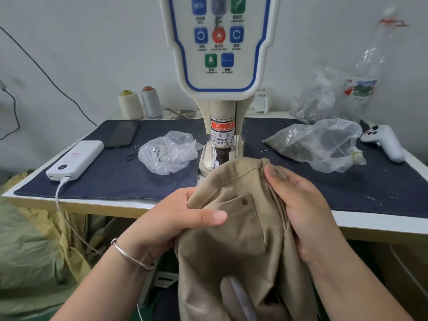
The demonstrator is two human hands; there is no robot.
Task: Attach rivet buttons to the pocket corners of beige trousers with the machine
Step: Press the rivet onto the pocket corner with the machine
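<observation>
One rivet [245, 202] is already set at a corner of the pocket [240, 225] facing you; the other corners aren't visible, so judge at least one still to do. The trousers [231, 251] hang off the desk's [370, 224] front edge, their top fold lifted up against the machine [221, 126] base, not yet under the punch as far as shows. Your left hand [183, 218] comes in from the left, thumb laid flat across the cloth, fingers tucked under a fold, so its grip pinches the fabric. Your right hand [298, 205] clamps the bunched right edge, thumb tip up near the top fold, fingers hidden behind. A rivet bag [166, 152] lies just left of the machine, untouched. Next, likely slide the next corner under the punch; keep fingers clear.
</observation>
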